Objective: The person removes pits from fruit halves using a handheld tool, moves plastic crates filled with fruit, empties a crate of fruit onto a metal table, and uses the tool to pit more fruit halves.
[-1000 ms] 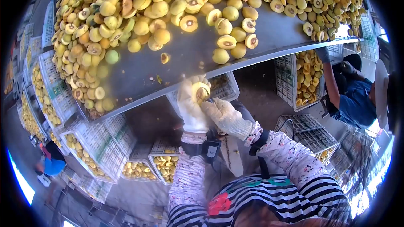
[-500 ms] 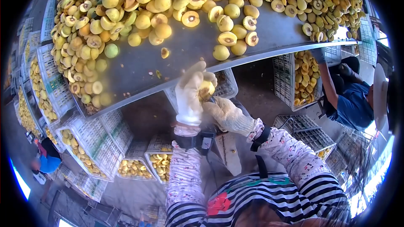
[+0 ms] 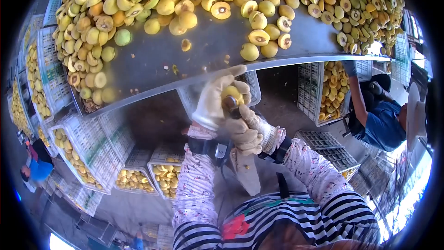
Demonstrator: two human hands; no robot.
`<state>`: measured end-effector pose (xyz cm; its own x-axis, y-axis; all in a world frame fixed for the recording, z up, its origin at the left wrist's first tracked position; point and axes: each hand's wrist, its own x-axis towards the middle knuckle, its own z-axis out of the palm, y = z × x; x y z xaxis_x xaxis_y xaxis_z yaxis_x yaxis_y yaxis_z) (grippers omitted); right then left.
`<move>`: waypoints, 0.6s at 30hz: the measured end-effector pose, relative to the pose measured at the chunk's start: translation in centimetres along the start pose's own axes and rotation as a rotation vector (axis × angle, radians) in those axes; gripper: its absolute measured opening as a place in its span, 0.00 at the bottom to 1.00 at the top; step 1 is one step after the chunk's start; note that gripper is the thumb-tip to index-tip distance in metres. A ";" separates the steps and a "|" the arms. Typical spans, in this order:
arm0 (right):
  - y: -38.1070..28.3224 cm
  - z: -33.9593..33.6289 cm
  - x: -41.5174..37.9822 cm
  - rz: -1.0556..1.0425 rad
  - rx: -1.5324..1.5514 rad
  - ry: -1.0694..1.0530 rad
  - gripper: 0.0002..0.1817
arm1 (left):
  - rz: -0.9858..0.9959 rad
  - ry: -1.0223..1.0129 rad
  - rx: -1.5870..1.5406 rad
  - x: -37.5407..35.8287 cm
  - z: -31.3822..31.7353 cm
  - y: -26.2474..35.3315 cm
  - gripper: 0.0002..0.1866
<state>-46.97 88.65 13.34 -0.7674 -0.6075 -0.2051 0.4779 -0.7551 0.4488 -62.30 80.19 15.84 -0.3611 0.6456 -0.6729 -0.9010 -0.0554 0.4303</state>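
Observation:
My left hand (image 3: 216,99), in a pale glove, is curled round a yellow peach half (image 3: 234,91) just in front of the table's near edge. Its index finger stretches out along that edge. Below and right of it, my right hand (image 3: 247,132), in a cream knitted glove, is closed on a small pitting tool (image 3: 230,103). The tool's dark metal end is against the peach; its handle is hidden in the fist. Beyond the hands, the metal table (image 3: 203,51) bears a heap of halved yellow peaches (image 3: 185,0), some showing brown pits.
A white crate (image 3: 254,88) stands under the table edge behind my hands. Crates of peach halves (image 3: 132,180) stand on the left, with another crate (image 3: 311,92) on the right. A co-worker (image 3: 381,122) in blue sits there; another person (image 3: 39,162) is far left.
My right hand has turned and closed up against the peach, bringing the tool's dark end onto it. My left hand has tilted and drawn slightly back from the table; the camera view has shifted.

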 end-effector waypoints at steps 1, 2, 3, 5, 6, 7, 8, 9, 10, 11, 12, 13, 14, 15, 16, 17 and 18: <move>0.4 0.0 0.1 0.033 0.080 -0.100 0.30 | -0.059 -0.053 -0.046 -0.1 -0.3 0.2 0.21; 0.8 -0.4 0.0 0.029 0.109 -0.074 0.31 | -0.117 -0.107 -0.093 -0.3 -0.6 0.3 0.23; 1.4 -1.0 -0.1 0.023 0.138 -0.046 0.32 | -0.165 -0.085 -0.138 -0.4 -0.7 0.2 0.22; 2.4 -1.4 -0.4 -0.002 0.154 0.006 0.34 | -0.061 -0.134 0.022 -0.9 -1.2 -0.6 0.22; 3.1 -1.4 -0.3 -0.027 0.172 0.000 0.34 | -0.125 -0.090 -0.022 -1.2 -1.5 -0.7 0.21; 3.9 -1.4 -0.1 -0.053 0.188 -0.003 0.34 | -0.188 -0.042 -0.068 -1.5 -1.7 -0.7 0.20; 4.4 -1.4 0.1 -0.075 0.200 -0.006 0.33 | -0.126 -0.102 -0.093 -1.6 -2.2 -1.1 0.19; 5.1 -1.1 0.1 -0.098 0.222 0.003 0.32 | -0.085 -0.112 -0.116 -2.0 -2.6 -1.6 0.20; 5.8 -0.7 0.3 -0.108 0.253 -0.045 0.31 | -0.041 -0.124 -0.137 -2.4 -2.8 -2.0 0.21; 6.5 -0.1 0.7 -0.119 0.279 -0.096 0.30 | 0.024 -0.153 -0.172 -2.5 -3.0 -2.6 0.21; 7.0 0.5 1.2 -0.131 0.300 -0.147 0.29 | 0.090 -0.187 -0.206 -2.3 -3.2 -3.3 0.21; 7.4 1.0 2.0 -0.145 0.313 -0.237 0.25 | 0.163 -0.219 -0.243 -2.1 -3.3 -3.8 0.22; 7.4 2.0 2.5 -0.171 0.324 -0.265 0.25 | 0.205 -0.247 -0.301 -2.1 -3.2 -3.7 0.22; 7.7 3.2 3.1 -0.200 0.339 -0.299 0.24 | 0.223 -0.258 -0.355 -2.0 -2.9 -3.6 0.22; 7.9 4.2 3.7 -0.227 0.355 -0.336 0.23 | 0.242 -0.267 -0.406 -2.0 -2.5 -3.3 0.22; 8.1 4.9 3.9 -0.266 0.334 -0.307 0.22 | 0.164 -0.259 -0.462 -2.1 -2.2 -2.8 0.21; 8.3 5.1 4.1 -0.282 0.342 -0.312 0.23 | 0.112 -0.205 -0.388 -2.2 -1.7 -2.1 0.21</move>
<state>-48.30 81.15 20.65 -0.9612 -0.2511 -0.1139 0.1083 -0.7237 0.6816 -59.99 77.60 15.43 -0.4415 0.7545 -0.4855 -0.8967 -0.3897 0.2099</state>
